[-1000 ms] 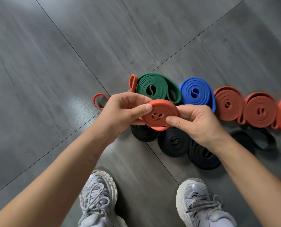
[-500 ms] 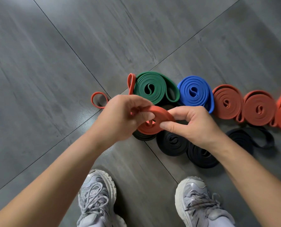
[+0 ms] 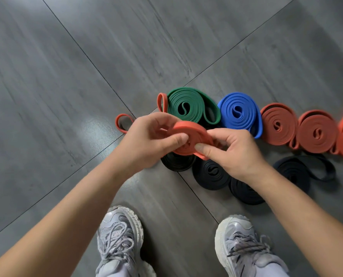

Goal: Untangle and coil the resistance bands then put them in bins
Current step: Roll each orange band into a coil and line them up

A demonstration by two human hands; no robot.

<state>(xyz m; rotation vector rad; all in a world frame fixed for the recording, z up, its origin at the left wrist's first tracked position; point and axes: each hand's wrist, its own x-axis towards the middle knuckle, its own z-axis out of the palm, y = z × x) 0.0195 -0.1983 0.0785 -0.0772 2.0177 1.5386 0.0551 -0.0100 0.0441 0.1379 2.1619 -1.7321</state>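
left hand (image 3: 146, 140) and right hand (image 3: 232, 150) both pinch the orange band coil (image 3: 188, 132), thumbs on its face. it's held above the floor (image 3: 66, 76), just over the black coils (image 3: 212, 172). likely best to wind the last turn snug with thumbs flat so the layers don't spring. dark grey tiled floor. green coil (image 3: 186, 106), blue coil (image 3: 238, 114) and orange coils (image 3: 278, 124) lie in a row. no bins in view.

Has tilted the orange coil (image 3: 188, 129) out of its flat, face-up pose of a second ago, baring the band's broad side along the far rim. Has drawn the thumbs of left hand (image 3: 146, 140) and right hand (image 3: 238, 152) closer over its centre.
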